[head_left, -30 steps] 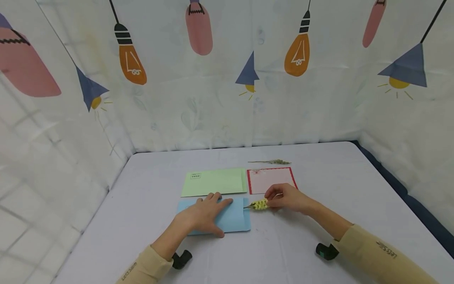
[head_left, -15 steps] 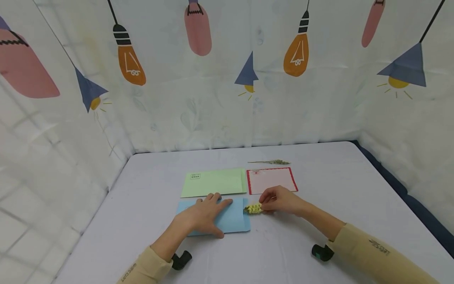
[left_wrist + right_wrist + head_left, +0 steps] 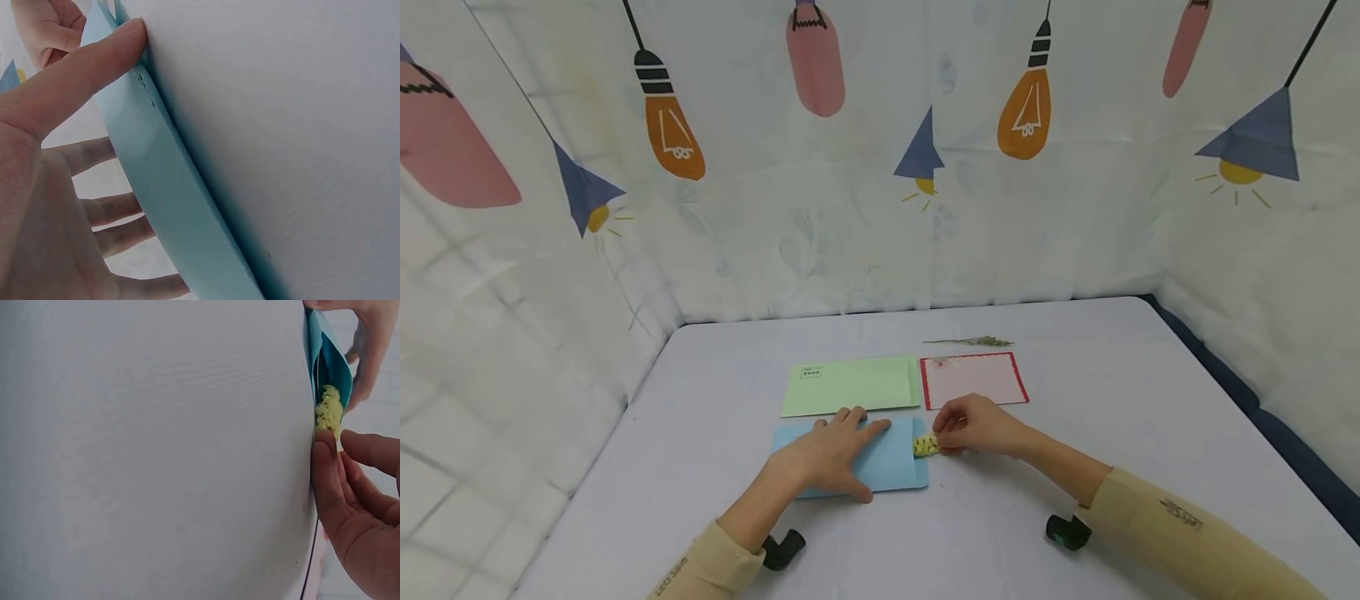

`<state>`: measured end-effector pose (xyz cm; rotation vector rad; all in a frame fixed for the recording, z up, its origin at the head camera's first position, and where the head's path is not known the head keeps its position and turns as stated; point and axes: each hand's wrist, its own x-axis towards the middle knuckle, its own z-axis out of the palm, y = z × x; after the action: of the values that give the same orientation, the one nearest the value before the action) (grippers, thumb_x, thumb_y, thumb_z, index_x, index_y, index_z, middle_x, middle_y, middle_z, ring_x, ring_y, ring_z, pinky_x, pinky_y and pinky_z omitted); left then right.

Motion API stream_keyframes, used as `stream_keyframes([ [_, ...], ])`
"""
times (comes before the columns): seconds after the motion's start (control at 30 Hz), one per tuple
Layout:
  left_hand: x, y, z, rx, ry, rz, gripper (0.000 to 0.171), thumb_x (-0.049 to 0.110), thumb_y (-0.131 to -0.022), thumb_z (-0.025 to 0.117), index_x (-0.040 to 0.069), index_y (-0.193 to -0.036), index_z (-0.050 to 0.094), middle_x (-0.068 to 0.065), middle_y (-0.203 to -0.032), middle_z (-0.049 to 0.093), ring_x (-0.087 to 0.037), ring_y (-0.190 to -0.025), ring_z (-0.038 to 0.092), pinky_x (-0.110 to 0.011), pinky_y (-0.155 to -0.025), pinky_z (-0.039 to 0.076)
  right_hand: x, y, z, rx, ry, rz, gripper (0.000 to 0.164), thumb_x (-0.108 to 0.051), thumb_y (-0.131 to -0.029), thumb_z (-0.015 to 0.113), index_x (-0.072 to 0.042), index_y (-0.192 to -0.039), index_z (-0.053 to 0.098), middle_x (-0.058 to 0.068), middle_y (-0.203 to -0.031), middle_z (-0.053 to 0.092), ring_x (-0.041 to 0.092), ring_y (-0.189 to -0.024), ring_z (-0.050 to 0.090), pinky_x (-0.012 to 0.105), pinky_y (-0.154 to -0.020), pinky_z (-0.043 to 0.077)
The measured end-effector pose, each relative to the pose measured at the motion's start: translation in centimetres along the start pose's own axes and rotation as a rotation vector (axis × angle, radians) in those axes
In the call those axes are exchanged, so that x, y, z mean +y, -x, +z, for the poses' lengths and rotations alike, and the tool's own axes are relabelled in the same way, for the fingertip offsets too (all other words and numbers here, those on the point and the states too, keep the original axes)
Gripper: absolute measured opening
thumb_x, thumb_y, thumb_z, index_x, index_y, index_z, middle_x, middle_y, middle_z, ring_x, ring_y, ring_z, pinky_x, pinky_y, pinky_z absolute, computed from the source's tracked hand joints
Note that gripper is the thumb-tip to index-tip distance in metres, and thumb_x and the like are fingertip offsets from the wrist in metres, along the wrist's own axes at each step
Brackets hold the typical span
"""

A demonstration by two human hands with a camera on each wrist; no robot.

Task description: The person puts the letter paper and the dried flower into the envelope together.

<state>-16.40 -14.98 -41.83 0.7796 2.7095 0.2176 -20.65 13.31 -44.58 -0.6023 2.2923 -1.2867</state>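
Note:
A blue envelope (image 3: 891, 458) lies on the table with its mouth to the right. My left hand (image 3: 835, 454) rests spread on it, thumb at the near edge and fingers across its top. In the left wrist view the thumb lies along the blue envelope's edge (image 3: 156, 156). My right hand (image 3: 977, 427) pinches the end of a yellow dried flower sprig (image 3: 925, 445) between thumb and fingertips. The right wrist view shows the yellow flower head (image 3: 329, 409) partly inside the gaping envelope mouth (image 3: 337, 365); its stem is hidden inside.
Behind the blue envelope lies a green envelope (image 3: 850, 387). A pink card with a red border (image 3: 973, 379) is to its right. Farther back is a thin dried green sprig (image 3: 977, 341). A white table (image 3: 737, 358) bears them, with printed curtains (image 3: 850, 233) around it.
My right hand has moved left with the yellow flower sprig, whose stem and part of its head have passed into the blue envelope. My left hand has stayed in place.

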Motion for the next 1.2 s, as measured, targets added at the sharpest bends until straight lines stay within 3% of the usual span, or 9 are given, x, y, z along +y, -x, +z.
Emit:
stream_keyframes([
  [0.77,-0.1,0.0,-0.1,0.008,-0.003,-0.003,0.096,0.049,-0.076,0.088,0.02,-0.156,0.044,-0.012,-0.148,0.041,-0.031,-0.135,0.04,-0.06,-0.102,0.039,-1.0,-0.9,1.2,-0.038,-0.039,-0.022,0.013,-0.006,-0.094,0.073,-0.002,-0.106,0.069,0.003,-0.094,0.07,0.021,-0.083,0.069,0.033,-0.074,0.059],
  [0.97,-0.1,0.0,0.0,0.007,-0.003,0.0,0.095,0.05,-0.076,0.088,0.02,-0.156,0.044,-0.012,-0.147,0.042,-0.03,-0.135,0.04,-0.06,-0.103,0.038,-1.1,-1.0,1.4,-0.063,-0.099,-0.028,0.014,-0.004,-0.096,0.07,0.0,-0.109,0.068,0.006,-0.097,0.072,0.023,-0.086,0.072,0.035,-0.077,0.059],
  [1.2,-0.1,0.0,0.0,0.008,-0.01,0.006,0.096,0.05,-0.076,0.088,0.019,-0.156,0.045,-0.012,-0.146,0.042,-0.03,-0.133,0.04,-0.059,-0.102,0.039,-1.0,-1.1,1.6,-0.108,-0.241,-0.007,0.021,-0.001,-0.097,0.067,0.005,-0.116,0.061,0.013,-0.102,0.074,0.028,-0.091,0.073,0.037,-0.083,0.059],
])
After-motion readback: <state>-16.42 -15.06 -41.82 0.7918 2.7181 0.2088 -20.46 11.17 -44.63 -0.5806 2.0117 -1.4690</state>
